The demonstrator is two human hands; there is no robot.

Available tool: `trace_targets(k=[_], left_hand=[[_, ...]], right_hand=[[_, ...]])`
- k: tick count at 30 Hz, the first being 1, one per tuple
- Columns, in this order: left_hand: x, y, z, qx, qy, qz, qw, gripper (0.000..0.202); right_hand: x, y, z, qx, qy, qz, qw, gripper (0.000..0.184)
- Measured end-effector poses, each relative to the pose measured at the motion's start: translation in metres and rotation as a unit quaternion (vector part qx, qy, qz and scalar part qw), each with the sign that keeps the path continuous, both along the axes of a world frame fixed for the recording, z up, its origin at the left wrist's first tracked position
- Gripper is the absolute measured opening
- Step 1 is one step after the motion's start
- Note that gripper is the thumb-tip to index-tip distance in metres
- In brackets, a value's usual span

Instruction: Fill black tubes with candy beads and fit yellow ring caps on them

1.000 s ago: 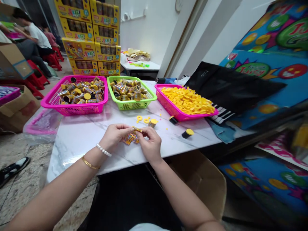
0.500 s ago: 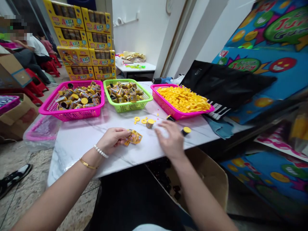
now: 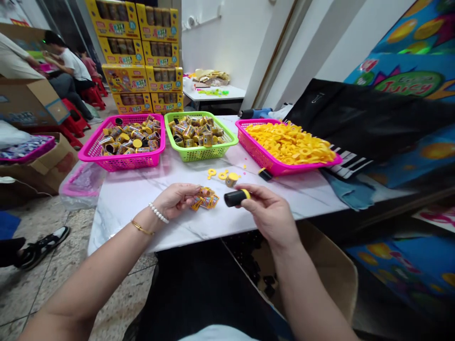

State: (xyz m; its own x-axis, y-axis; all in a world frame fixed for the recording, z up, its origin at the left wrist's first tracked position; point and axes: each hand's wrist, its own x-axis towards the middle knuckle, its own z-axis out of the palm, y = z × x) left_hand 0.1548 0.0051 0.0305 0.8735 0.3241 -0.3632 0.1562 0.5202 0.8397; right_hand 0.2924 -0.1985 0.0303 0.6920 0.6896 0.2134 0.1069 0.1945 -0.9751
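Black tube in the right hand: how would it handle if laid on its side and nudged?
The black tube would probably roll, given its round side and the flat, smooth-looking table. It's likely stiff: no dent shows where the right hand pinches it. Probably light too, since a grip near the yellow cap holds it up.

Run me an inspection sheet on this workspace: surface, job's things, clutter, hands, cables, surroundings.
Surface: white marbled table, three baskets toward its far side.
Job's things: yellow-capped black cylinder; printed yellow pieces; labelled cylinder beyond.
Clutter: loose yellow bits; blue tool behind the baskets.
Hands: left hand pinches printed yellow pieces; right hand holds the black cylinder sideways.
Cables: nothing seen on the table.
Surroundings: stacked yellow boxes; open cardboard box below the table edge; seated people far left.
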Motion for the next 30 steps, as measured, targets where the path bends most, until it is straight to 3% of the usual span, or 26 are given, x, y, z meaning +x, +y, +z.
trace_targets(k=[4,12,16,20,24,30], left_hand=[[0.0,-0.002,0.0,0.0,-0.019,-0.017,1.0,0.016],[-0.001,-0.003,0.0,-0.048,-0.031,-0.029,0.998,0.021],[0.0,-0.003,0.002,-0.065,-0.041,-0.008,0.997,0.019],[0.0,-0.005,0.006,-0.05,-0.044,0.001,0.998,0.018],[-0.002,-0.008,0.008,-0.038,-0.054,0.007,0.998,0.018],[-0.002,-0.007,0.001,-0.048,-0.065,-0.039,0.996,0.022]], right_hand=[[-0.016,0.026,0.009,-0.007,-0.008,0.056,0.998,0.033],[-0.014,0.04,0.002,-0.019,0.049,0.01,0.999,0.039],[-0.027,0.039,0.003,-0.016,-0.007,-0.048,0.999,0.037],[-0.033,0.038,0.004,-0.039,-0.042,-0.047,0.997,0.035],[-0.029,0.041,0.005,-0.031,0.025,-0.044,0.998,0.042],[-0.037,0.045,-0.001,0.018,0.118,-0.054,0.991,0.051]])
